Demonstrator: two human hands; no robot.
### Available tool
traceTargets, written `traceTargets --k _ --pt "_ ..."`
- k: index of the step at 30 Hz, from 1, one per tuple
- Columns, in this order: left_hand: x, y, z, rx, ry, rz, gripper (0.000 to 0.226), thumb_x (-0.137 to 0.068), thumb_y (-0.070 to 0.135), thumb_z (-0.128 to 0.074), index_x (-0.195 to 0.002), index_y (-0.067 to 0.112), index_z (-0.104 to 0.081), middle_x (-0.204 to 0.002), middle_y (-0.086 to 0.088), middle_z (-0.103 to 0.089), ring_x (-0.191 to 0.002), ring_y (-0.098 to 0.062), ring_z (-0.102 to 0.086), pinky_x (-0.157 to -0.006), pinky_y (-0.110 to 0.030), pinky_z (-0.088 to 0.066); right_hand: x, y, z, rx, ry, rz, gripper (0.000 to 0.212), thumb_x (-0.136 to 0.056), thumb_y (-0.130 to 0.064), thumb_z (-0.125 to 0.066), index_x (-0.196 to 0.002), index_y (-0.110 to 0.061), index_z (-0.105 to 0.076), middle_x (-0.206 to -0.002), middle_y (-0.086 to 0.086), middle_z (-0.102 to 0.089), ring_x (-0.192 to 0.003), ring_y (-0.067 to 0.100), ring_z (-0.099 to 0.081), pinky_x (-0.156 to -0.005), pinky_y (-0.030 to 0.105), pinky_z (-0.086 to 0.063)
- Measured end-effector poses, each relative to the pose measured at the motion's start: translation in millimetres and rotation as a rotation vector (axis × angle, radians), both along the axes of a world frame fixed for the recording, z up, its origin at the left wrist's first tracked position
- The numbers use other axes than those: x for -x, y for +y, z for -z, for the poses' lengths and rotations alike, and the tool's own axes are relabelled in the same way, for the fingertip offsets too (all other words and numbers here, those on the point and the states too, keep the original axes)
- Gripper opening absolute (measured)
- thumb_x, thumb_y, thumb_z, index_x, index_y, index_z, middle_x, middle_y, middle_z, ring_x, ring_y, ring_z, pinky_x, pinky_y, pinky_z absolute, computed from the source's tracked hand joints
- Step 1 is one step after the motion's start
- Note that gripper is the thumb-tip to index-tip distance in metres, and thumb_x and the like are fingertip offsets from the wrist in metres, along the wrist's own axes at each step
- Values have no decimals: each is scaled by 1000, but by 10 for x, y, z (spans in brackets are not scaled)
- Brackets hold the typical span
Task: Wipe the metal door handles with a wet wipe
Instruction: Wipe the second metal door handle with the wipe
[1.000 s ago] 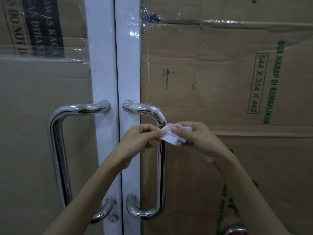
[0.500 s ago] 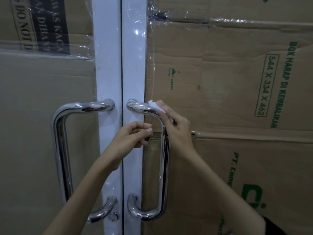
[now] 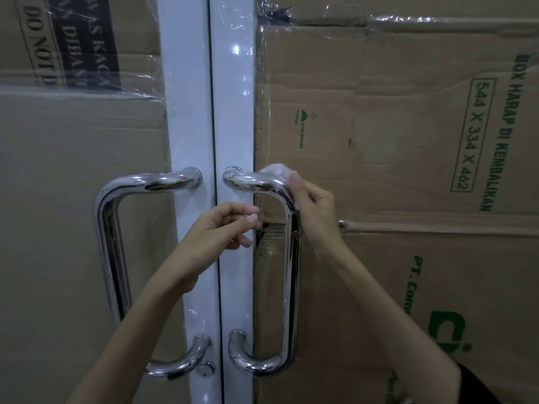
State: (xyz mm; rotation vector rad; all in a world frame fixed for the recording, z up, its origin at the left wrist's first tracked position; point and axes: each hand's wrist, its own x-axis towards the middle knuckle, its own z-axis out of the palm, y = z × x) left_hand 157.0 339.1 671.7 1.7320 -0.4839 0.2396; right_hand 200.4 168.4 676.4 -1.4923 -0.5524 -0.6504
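Two shiny metal D-shaped handles are mounted on a white double door. The right handle (image 3: 287, 272) has its upper bend covered by a white wet wipe (image 3: 277, 170). My right hand (image 3: 316, 212) holds that wipe against the bend, fingers wrapped behind the bar. My left hand (image 3: 224, 231) hovers in front of the white frame just left of the right handle, fingers loosely curled and holding nothing. The left handle (image 3: 109, 243) stands untouched further left.
The white door frame (image 3: 233, 83) runs down the middle with a dark seam. Brown cardboard sheets (image 3: 393, 141) with green print, taped under clear plastic film, cover both door panels. A small round lock (image 3: 205, 369) sits near the left handle's lower mount.
My right hand carried the wipe from in front of the handle up onto its upper bend. My left hand let go of the wipe and stays beside the handle.
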Motion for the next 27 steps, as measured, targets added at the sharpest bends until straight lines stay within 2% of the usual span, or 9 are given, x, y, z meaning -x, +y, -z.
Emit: traceTargets --k 2,4,7,10,12,16,22,25,27 --pt "9 43 41 3 16 3 19 -91 21 -56 -108 18 -66 -95 -1 -73 -71 -8 -62 -72 -22 -49 -21 -188 13 -10 279 -171 33 -97 -36 -46 -112 -18 -69 -82 4 -73 -69 11 -64 -69 30 -47" --pt "11 71 73 8 38 5 19 -92 20 -56 -107 18 -66 -95 -1 -73 -70 -8 -62 -74 -25 -48 -23 -333 1 30 384 -283 39 -95 -36 -47 -122 -12 -63 -87 5 -72 -74 12 -65 -76 30 -45" --pt "-11 70 81 20 51 15 19 -92 19 -55 -107 18 -66 -93 1 -73 -69 -7 -62 -74 -24 -48 14 -291 1 -17 226 -307 36 -97 -33 -46 -119 -12 -66 -110 14 -68 -97 23 -59 -88 36 -41" --pt "-29 9 74 29 51 40 19 -92 20 -55 -108 19 -66 -91 3 -72 -71 -8 -62 -73 -22 -49 52 -117 263 -133 61 -237 37 -100 -30 -43 -127 -12 -60 -118 1 -68 -113 16 -60 -101 34 -43" --pt "-31 -43 79 27 56 61 20 -92 20 -55 -109 18 -65 -91 4 -72 -73 -9 -62 -75 -23 -49 64 -117 439 -122 210 -257 44 -99 -40 -39 -130 -15 -57 -108 -7 -69 -107 10 -61 -95 29 -44" --pt "-20 -108 95 19 61 115 21 -92 19 -55 -111 16 -64 -92 2 -72 -73 -10 -62 -70 -18 -51 101 -299 433 -80 581 -457 59 -99 -49 -22 -120 -9 -59 -88 2 -64 -78 15 -53 -70 28 -36" --pt "-50 -77 97 61 54 130 22 -92 18 -54 -112 18 -65 -93 3 -71 -74 -9 -63 -71 -19 -50 108 -136 420 -284 163 -237 35 -100 -22 -43 -130 -9 -57 -127 4 -63 -119 11 -56 -102 26 -43" --pt "-48 -62 158 83 75 126 22 -92 17 -55 -112 18 -65 -91 4 -71 -72 -8 -62 -71 -19 -49 126 -41 730 -435 112 -25 32 -92 -7 -57 -123 -7 -61 -117 3 -68 -110 11 -63 -94 25 -49" --pt "-49 -56 187 84 92 129 22 -92 16 -55 -111 18 -65 -91 5 -71 -72 -7 -62 -71 -18 -49 111 -43 867 -500 192 45 29 -86 -15 -65 -114 -7 -67 -110 10 -71 -100 18 -67 -93 37 -52"
